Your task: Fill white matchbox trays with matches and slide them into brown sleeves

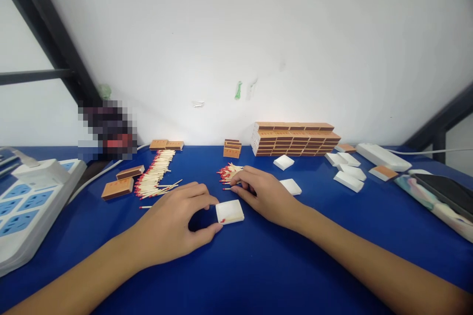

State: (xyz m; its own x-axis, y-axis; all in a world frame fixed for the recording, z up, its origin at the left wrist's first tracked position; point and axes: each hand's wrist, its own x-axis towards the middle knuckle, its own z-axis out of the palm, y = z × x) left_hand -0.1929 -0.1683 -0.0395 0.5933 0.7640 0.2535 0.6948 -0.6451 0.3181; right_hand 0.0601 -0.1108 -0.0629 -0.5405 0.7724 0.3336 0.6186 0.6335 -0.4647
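My left hand point(173, 221) rests on the blue table and pinches the left edge of a small white matchbox tray point(229, 211) between thumb and forefinger. My right hand point(262, 192) lies just behind the tray, its fingers closed on a few red-tipped matches at the near edge of a small pile of matches point(228, 173). A longer heap of matches point(155, 177) lies further left. One loose match point(145, 206) sits near my left hand.
Brown matchbox sleeves point(117, 188) lie at left, a stacked wall of sleeves point(293, 139) stands by the wall, and white empty trays point(347, 177) are scattered right. A white power strip point(25, 202) sits far left, another strip point(382, 156) and a phone point(443, 192) far right.
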